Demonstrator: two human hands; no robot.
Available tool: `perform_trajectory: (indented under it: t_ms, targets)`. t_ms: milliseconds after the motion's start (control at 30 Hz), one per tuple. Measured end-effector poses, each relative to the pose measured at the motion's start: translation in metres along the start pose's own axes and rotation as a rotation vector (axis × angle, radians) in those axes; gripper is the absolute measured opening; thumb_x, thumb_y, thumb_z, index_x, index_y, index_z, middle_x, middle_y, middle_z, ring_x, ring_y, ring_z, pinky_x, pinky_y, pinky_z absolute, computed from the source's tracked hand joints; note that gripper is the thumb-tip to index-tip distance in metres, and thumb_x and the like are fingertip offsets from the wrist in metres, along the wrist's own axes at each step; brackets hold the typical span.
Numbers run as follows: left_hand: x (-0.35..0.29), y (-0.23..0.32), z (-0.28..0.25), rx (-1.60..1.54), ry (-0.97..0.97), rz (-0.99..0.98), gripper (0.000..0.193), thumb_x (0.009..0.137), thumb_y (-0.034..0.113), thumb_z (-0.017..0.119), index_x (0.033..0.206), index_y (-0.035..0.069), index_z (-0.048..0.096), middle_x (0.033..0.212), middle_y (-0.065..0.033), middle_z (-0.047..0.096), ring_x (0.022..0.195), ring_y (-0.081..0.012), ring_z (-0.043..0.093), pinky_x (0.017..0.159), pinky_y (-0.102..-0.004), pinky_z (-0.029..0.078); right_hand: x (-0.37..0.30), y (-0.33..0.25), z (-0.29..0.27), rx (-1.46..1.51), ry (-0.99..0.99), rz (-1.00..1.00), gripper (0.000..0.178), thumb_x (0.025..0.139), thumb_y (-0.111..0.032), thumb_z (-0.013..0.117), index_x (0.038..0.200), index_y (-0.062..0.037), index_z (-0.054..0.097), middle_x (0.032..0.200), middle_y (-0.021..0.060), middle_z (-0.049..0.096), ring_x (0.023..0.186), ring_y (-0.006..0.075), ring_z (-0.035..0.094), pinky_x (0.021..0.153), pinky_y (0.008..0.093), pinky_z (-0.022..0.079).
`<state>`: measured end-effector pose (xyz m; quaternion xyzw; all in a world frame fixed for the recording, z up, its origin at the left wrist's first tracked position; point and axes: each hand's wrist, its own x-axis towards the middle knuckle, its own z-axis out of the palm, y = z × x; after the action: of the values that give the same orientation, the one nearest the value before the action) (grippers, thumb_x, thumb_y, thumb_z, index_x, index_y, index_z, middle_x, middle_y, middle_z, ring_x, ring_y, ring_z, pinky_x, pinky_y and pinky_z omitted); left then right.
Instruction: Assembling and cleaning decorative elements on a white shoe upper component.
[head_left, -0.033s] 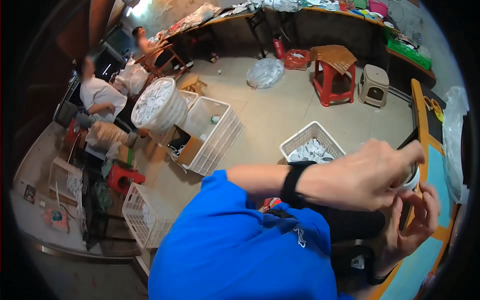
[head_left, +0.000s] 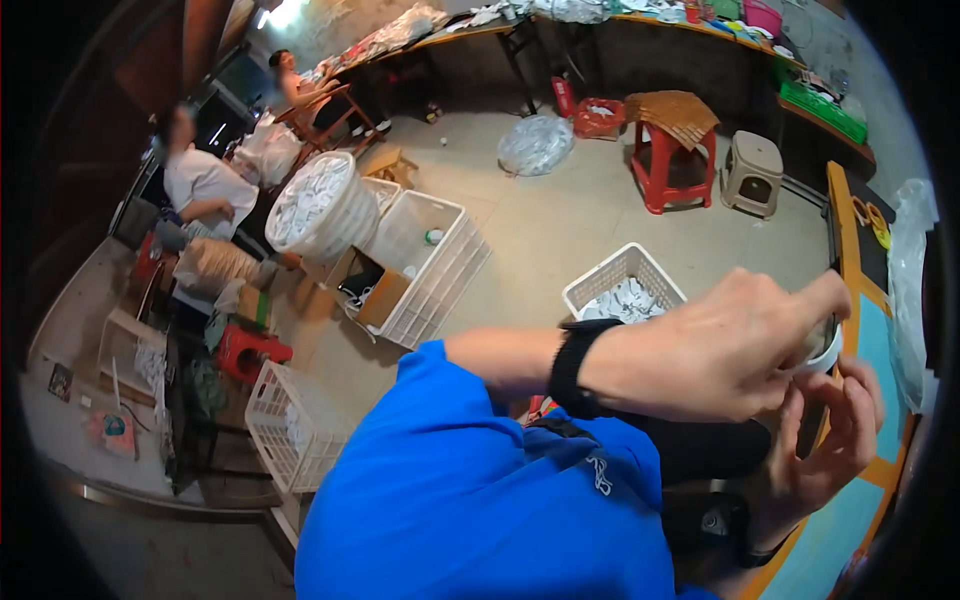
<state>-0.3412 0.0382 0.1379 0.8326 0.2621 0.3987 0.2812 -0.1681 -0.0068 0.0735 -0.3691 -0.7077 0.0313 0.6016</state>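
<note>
My left hand (head_left: 715, 345) reaches across from the left, a black band on its wrist. Its fingers are closed on a small white round-edged piece (head_left: 827, 352), mostly hidden by the hand. Just below, my right hand (head_left: 825, 440) has curled fingers, with thumb and fingertips meeting at the underside of the same piece. What kind of piece it is cannot be made out. Both hands are above the edge of a table with a wooden rim and light blue top (head_left: 835, 530).
A white basket of small white pieces (head_left: 625, 290) stands on the floor beyond my left arm. Scissors (head_left: 877, 225) and clear plastic (head_left: 908, 290) lie at the right. Red (head_left: 672, 165) and beige (head_left: 752, 170) stools stand farther off. White crates (head_left: 425, 270) and two people are at left.
The view has shifted very slightly. My left hand has tilted a little around the white piece, and slightly more of its rim shows; both hands stay in place.
</note>
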Motion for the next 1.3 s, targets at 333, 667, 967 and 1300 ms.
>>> perform_trajectory:
  t_ms: [333,667,967,1300]
  targets:
    - [-0.010,-0.013,-0.023,0.055,0.040,-0.044,0.051,0.076,0.004,0.070,0.120,0.005,0.044,0.069,-0.0117,0.063,0.065,-0.0299,0.066,0.057,-0.0362,0.052,0.022,-0.001,0.032,0.035,-0.119,-0.077,0.062,0.073,0.017,0.060,0.127,-0.0065,0.041,0.122,0.0216,0.049,0.099,0.0272,0.056,0.082,0.0333,0.050]
    - [-0.004,-0.017,-0.017,-0.081,-0.029,-0.026,0.042,0.074,0.004,0.067,0.110,0.001,0.045,0.065,-0.0132,0.061,0.064,-0.0352,0.063,0.057,-0.0412,0.047,0.010,0.004,0.017,-0.052,-0.128,-0.054,0.060,0.081,0.014,0.057,0.134,-0.0040,0.036,0.133,0.0238,0.039,0.096,0.0238,0.055,0.082,0.0315,0.049]
    - [0.010,-0.014,-0.001,-0.071,0.038,0.087,0.030,0.073,0.004,0.067,0.094,-0.002,0.046,0.063,-0.0159,0.060,0.062,-0.0381,0.062,0.054,-0.0433,0.046,0.011,0.000,0.007,-0.268,-0.037,-0.106,0.056,0.084,0.008,0.062,0.134,-0.0047,0.040,0.135,0.0167,0.046,0.101,0.0240,0.055,0.088,0.0332,0.049]
    - [0.022,-0.022,0.019,-0.168,-0.065,0.120,0.034,0.074,0.006,0.067,0.100,-0.002,0.047,0.066,-0.0185,0.060,0.065,-0.0399,0.062,0.056,-0.0436,0.046,-0.010,0.011,-0.014,-0.360,0.020,-0.091,0.058,0.083,0.002,0.066,0.134,-0.0038,0.038,0.130,0.0220,0.047,0.111,0.0316,0.054,0.091,0.0379,0.047]
